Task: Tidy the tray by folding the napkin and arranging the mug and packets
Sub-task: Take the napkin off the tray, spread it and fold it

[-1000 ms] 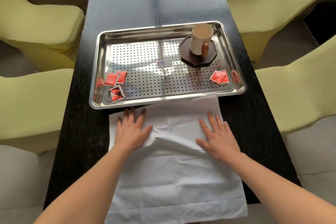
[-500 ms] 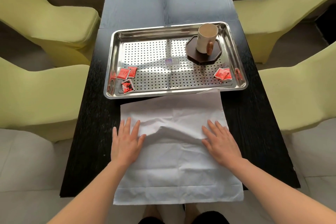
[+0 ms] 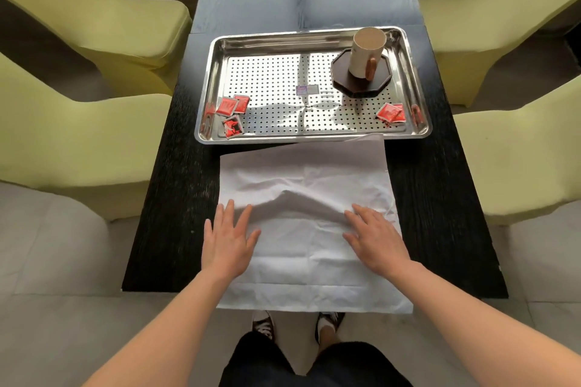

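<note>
The napkin [image 3: 308, 173], white and creased, lies spread on the dark worktop [image 3: 176, 198] in the lower centre of the frame. Its near edge hangs past the worktop's near edge. Its far right corner reaches the near rim of the tray [image 3: 217, 72]; whether it rests on the rim or only touches it cannot be told. Parts of the napkin are hidden under both palms.

The left hand [image 3: 228, 242] lies palm down with fingers straight and spread, across the napkin's left edge, partly on the cloth and partly on the worktop. The right hand [image 3: 375, 240] lies flat in the same manner near the right edge. Neither hand grasps anything. A raised ridge of cloth runs between the two sets of fingertips. Both forearms are cut off by the lower frame edge.

The steel perforated tray stands just beyond the napkin. In its upper right corner a cream mug [image 3: 366, 52] stands upright on a dark octagonal coaster [image 3: 382, 78]. Red packets [image 3: 231, 108] lie scattered at the tray's lower left, and more at its lower right [image 3: 390, 112]; their print is too small to read, as is a small label [image 3: 307, 90] at the tray's centre.

Yellow-green chairs [image 3: 94, 25] flank the worktop. Two shoes [image 3: 264, 324] show below the napkin's near edge.
</note>
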